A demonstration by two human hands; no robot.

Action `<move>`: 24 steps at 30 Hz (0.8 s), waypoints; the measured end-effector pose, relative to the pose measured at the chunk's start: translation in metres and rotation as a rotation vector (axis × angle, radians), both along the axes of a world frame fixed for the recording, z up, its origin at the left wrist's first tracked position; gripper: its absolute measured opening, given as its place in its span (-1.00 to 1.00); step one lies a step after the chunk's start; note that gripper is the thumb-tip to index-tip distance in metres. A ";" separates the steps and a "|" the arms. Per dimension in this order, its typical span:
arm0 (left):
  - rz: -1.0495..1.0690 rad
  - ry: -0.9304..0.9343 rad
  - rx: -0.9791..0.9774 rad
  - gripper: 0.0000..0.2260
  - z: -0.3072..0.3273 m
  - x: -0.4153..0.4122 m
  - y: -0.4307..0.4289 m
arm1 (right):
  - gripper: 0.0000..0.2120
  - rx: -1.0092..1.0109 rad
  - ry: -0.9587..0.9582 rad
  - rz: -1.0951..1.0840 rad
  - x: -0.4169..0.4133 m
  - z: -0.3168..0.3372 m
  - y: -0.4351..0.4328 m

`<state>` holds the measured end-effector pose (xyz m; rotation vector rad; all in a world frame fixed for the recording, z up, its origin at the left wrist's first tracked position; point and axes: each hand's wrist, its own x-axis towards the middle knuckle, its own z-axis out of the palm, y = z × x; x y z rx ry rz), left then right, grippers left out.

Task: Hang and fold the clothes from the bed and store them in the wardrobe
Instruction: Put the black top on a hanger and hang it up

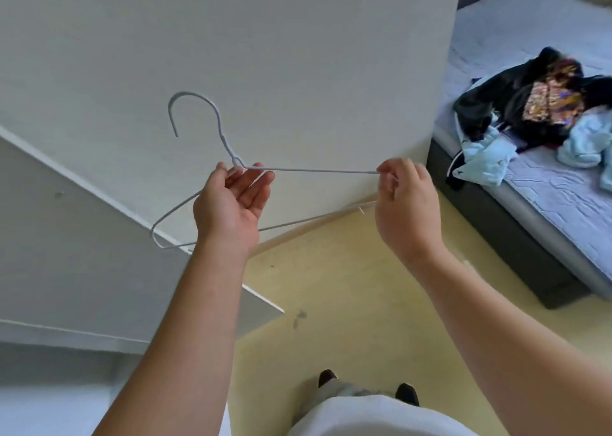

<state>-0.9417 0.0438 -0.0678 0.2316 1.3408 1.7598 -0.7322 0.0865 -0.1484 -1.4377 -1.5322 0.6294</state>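
Two hands share one thin white wire hanger point(311, 170), held up in the air in front of a broad white wall point(265, 54) and well apart from the bed. From my seat I see the left hand point(231, 200) gripping it at the neck under the hook, thumb on one side and curled fingers on the other. The right hand point(404, 197) pinches the far shoulder end between thumb and fingertips.

Below lies a pale yellow floor point(347, 286). A flat white panel point(99, 237) slants in from the left; I cannot tell whether it is a wardrobe door. At the right stands a bed with a lilac-grey quilted mattress point(546, 197) on a dark base. By the mattress edge nearest the wall sits a loose heap of clothes point(530, 111): black, orange-patterned and pale blue pieces, with one pale blue piece drooping over that edge.
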 end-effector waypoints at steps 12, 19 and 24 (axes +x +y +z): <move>-0.306 -0.173 -0.096 -0.87 -0.038 0.135 0.191 | -0.82 -0.140 -0.018 -0.330 0.140 -0.011 0.110; -0.675 -0.185 -0.225 -0.85 -0.063 0.229 0.322 | -0.60 -0.230 -0.161 -0.401 0.196 -0.003 0.207; -0.929 -0.109 -0.301 -0.82 -0.083 0.292 0.396 | -0.61 -0.229 -0.168 -0.437 0.227 -0.014 0.263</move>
